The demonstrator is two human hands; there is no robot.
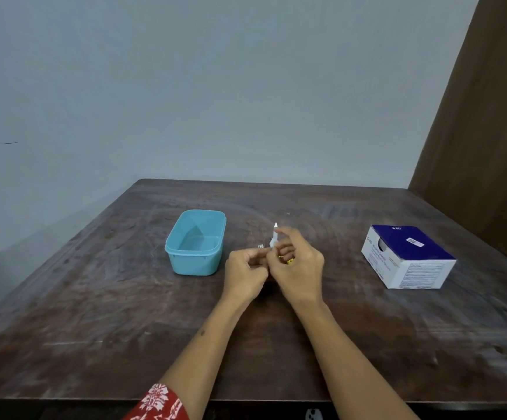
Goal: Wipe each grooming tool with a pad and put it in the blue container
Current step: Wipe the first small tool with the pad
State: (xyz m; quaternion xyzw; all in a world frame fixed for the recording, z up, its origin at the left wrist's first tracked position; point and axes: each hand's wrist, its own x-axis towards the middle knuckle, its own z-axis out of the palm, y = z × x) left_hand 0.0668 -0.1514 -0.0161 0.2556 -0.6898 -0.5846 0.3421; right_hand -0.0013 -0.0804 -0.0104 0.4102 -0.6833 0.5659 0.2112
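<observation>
White pad (275, 237) pinched between both hands, right of blue container (196, 242)

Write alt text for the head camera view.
Two bare hands, left hand and right hand, meet over a dark wooden table, working a small white item between the fingers. An empty blue container sits to their left, a blue-and-white box to their right.

Left hand (246, 268) and right hand (299, 263) touching, fingers curled, forearms extended
</observation>
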